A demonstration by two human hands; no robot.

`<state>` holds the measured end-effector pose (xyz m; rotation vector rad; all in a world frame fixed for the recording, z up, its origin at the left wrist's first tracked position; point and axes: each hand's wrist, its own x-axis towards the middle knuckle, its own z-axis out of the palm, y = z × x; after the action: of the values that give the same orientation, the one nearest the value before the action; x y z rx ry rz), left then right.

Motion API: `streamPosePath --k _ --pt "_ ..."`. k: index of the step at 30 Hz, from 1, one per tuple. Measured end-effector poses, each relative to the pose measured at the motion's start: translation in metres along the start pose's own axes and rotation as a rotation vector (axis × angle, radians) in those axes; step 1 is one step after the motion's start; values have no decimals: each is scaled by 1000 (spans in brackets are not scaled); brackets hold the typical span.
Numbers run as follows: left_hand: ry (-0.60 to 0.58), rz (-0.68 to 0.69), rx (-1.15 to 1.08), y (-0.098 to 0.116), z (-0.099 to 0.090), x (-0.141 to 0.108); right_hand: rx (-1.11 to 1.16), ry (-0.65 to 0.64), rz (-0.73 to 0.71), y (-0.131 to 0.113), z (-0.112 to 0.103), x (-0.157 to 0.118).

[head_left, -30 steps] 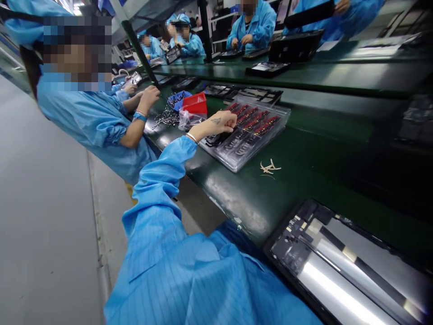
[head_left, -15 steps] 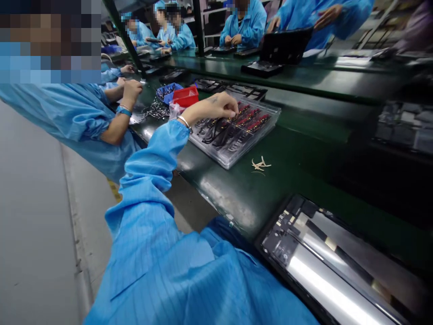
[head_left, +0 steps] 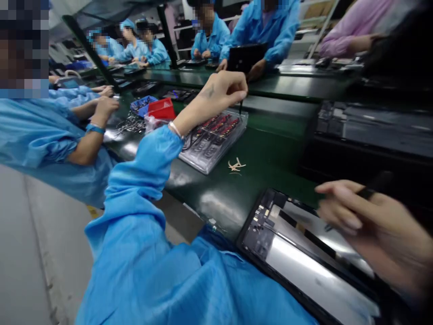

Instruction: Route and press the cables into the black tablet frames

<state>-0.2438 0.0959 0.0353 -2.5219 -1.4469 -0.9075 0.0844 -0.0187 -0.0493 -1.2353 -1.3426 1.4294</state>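
My left hand [head_left: 223, 90] is raised above a clear plastic tray [head_left: 208, 164] of small red and black parts. Its fingertips are pinched on a thin black strip [head_left: 241, 107] that hangs down from them. My right hand [head_left: 368, 221], smeared by motion, is curled around a slim dark tool [head_left: 375, 184] whose kind I cannot make out. That hand hovers over an opened tablet-like device [head_left: 291, 257], which lies at the bench's near edge with a silvery inner face and black flat cables showing.
Pale strip scraps [head_left: 236, 166] lie between tray and device. Red bin [head_left: 160, 109] and blue bin [head_left: 142, 106] stand behind the tray, near loose small parts. Another opened device [head_left: 379, 124] rests at right. A co-worker's arm [head_left: 84, 144] is close on the left; several people sit across the bench.
My left hand has lifted from the tray with the black strip in its fingers. My right hand has come into view at the right with the dark tool. The view has shifted right.
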Motion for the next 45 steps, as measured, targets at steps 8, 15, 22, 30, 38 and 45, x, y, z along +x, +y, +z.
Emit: streamPosePath --k 8,15,22,30,38,45 --pt "337 1076 293 134 72 -64 398 -168 83 8 17 -9" --pt "264 1128 177 139 84 -70 352 -57 7 13 10 -11" --pt "217 666 82 134 84 -69 -151 46 -329 7 8 -11" --pt "63 639 348 146 71 -83 -585 62 -531 10 7 -15" --pt "10 553 306 121 71 -80 -593 5 -514 14 6 -13" --pt "-477 117 551 58 47 -88 -489 95 -301 8 -2 -7"
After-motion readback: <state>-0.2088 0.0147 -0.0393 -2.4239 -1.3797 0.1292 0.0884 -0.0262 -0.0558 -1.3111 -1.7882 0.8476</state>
